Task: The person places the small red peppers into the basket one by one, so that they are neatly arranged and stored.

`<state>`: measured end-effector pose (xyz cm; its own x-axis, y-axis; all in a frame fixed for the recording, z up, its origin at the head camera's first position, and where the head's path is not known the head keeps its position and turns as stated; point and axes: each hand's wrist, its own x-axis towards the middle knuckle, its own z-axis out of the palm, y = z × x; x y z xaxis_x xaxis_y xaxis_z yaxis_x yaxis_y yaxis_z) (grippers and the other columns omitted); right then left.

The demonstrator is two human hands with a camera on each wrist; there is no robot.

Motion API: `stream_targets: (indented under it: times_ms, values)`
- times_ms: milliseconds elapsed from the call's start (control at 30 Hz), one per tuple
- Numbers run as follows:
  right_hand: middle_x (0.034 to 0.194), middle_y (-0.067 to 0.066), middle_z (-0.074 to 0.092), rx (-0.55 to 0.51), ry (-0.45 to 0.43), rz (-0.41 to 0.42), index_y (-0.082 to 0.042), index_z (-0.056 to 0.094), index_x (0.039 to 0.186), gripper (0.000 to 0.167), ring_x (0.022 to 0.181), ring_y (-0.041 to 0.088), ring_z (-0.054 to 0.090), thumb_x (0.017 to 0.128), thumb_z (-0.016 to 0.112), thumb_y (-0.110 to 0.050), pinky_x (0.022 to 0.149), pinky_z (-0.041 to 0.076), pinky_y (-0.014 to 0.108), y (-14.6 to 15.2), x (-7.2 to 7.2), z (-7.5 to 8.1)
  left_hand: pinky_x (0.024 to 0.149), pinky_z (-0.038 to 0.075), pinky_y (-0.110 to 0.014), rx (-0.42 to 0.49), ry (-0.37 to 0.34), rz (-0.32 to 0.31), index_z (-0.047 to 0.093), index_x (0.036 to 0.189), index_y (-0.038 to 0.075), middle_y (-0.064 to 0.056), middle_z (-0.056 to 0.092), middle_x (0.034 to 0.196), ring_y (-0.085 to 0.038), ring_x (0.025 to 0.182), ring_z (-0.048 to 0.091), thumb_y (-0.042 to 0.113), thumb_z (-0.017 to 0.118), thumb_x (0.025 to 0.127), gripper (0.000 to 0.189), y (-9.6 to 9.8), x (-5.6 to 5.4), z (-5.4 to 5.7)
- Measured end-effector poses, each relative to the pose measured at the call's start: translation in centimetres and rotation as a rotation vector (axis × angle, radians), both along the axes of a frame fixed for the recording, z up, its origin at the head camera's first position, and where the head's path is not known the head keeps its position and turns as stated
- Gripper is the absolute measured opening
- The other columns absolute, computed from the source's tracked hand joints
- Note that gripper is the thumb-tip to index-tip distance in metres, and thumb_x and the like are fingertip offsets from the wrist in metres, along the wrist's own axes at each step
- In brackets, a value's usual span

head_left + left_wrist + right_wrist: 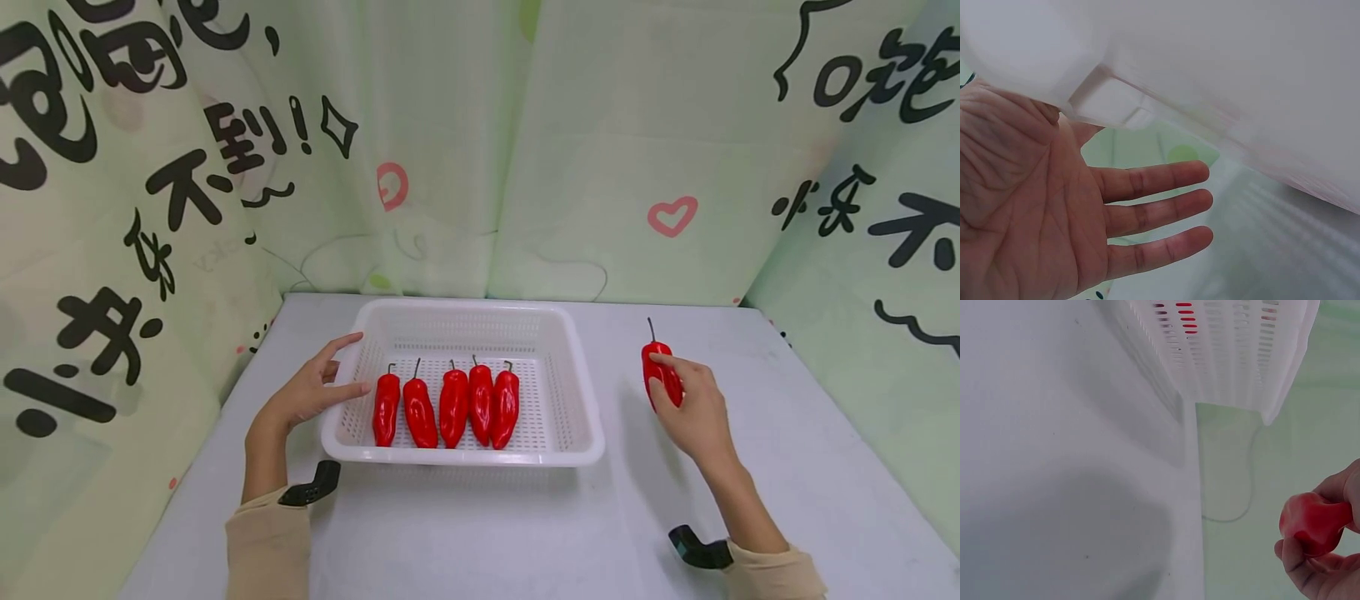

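Note:
My right hand pinches a red chili pepper between thumb and fingers, to the right of the basket. Its dark stem points away from me. In the right wrist view, the same pepper shows between the fingertips. A white slotted plastic basket stands on the table, with several red chili peppers lying side by side in its front half, stems toward the back. At its left rim is my left hand, thumb and forefinger spread. The left wrist view has its other fingers straight alongside the basket wall.
The white table has its back edge just behind the basket. Pale green curtains with black writing and pink hearts enclose the back and both sides. A black wrist device sits on each forearm at the beige sleeves.

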<state>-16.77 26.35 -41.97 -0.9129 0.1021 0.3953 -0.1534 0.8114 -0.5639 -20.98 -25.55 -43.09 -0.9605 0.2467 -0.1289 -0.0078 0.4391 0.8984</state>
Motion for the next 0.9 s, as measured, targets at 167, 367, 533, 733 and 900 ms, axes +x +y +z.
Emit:
stream_targets:
  times_ms: [167,367,533,733,900]
  values:
    - [0.137,0.033,0.048,-0.012,0.021,0.016,0.003,0.055,0.14,0.052,0.124,0.053,0.048,0.09,0.07,-0.001,0.081,0.054,0.07,-0.7,0.1,0.1,0.081,0.062,-0.047,-0.002,-0.001,-0.001,0.022,0.163,0.029,-0.029,0.051,0.143,-0.037,0.112,0.065,0.033,0.078,0.089,0.093,0.1,0.0,0.1]
    - [0.136,0.032,0.05,-0.03,0.051,0.045,0.002,0.055,0.139,0.05,0.123,0.051,0.049,0.091,0.069,0.0,0.079,0.055,0.069,-1.7,0.0,0.1,0.082,0.062,-0.047,-0.017,0.001,0.001,0.022,0.163,0.03,-0.029,0.05,0.144,-0.038,0.115,0.063,0.034,0.078,0.09,0.092,0.1,0.0,0.1]
    - [0.135,0.032,0.05,-0.056,0.079,0.063,0.002,0.056,0.138,0.048,0.121,0.051,0.051,0.092,0.068,0.0,0.078,0.056,0.069,-2.7,0.1,0.3,0.081,0.062,-0.048,-0.003,0.002,-0.005,0.022,0.163,0.029,-0.029,0.05,0.144,-0.038,0.114,0.064,0.032,0.077,0.09,0.092,0.0,0.1,0.1]
    - [0.136,0.031,0.05,-0.072,0.086,0.078,0.001,0.057,0.138,0.048,0.121,0.05,0.052,0.092,0.068,0.0,0.078,0.057,0.067,-3.8,0.1,0.4,0.081,0.062,-0.048,-0.003,0.001,-0.004,0.022,0.163,0.03,-0.029,0.049,0.145,-0.039,0.115,0.064,0.034,0.078,0.09,0.093,0.0,0.1,0.1]
    - [0.138,0.029,0.051,-0.088,0.083,0.094,-0.001,0.058,0.138,0.048,0.121,0.048,0.052,0.092,0.069,-0.001,0.079,0.057,0.066,-4.6,0.1,0.7,0.082,0.062,-0.048,-0.01,0.004,0.001,0.022,0.163,0.031,-0.029,0.049,0.145,-0.04,0.117,0.063,0.034,0.078,0.089,0.092,0.0,0.1,0.1]
